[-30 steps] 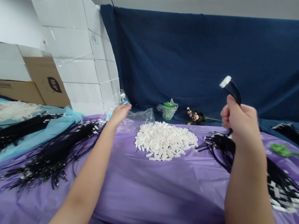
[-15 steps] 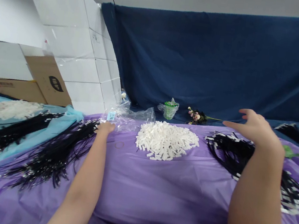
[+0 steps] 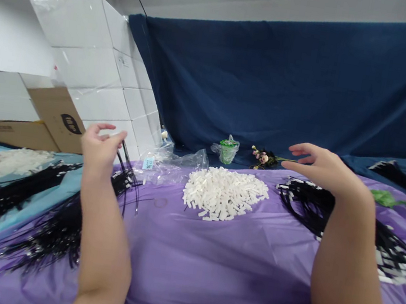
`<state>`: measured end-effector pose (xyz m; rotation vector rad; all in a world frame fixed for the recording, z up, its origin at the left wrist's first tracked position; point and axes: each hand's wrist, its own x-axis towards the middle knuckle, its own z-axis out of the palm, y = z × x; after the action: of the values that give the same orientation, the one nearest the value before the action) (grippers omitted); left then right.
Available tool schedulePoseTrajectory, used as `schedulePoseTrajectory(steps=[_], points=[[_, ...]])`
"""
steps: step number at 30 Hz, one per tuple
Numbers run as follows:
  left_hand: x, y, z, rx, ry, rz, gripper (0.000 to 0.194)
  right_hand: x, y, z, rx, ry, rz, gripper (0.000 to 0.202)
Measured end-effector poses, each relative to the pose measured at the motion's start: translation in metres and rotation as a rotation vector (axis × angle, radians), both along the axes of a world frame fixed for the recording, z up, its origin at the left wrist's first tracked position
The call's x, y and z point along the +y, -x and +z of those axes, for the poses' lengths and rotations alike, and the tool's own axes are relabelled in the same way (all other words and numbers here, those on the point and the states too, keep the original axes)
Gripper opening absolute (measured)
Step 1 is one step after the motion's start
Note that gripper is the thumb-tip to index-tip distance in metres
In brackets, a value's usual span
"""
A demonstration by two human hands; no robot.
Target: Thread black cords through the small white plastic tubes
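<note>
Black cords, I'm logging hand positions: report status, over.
Left hand pinching a few black cords. Right hand open, empty, near the right-hand cord bundle. White pieces heaped between hands; clear plastic bag beside left-hand cords.

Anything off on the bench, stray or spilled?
No obvious spill or damage. Mildly odd: a thin ring lies alone on the purple cloth, left of the heaped white pieces. A crumpled clear plastic bag sits just beyond it, and green leaves at the right look unrelated to the black cords.
</note>
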<state>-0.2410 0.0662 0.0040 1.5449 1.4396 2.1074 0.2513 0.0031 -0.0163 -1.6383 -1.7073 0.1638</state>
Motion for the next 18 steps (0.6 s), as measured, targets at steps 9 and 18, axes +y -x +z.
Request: schedulePoseTrajectory(steps=[9,18], points=[[-0.107,-0.112,0.023,-0.089,-0.186,-0.684,0.010,0.003,0.009,0.000,0.019,0.116,0.285,0.043],[-0.096,-0.178,0.024,-0.196,0.024,-1.071,0.013,0.033,0.034,-0.015,-0.062,0.272,0.538,0.031]])
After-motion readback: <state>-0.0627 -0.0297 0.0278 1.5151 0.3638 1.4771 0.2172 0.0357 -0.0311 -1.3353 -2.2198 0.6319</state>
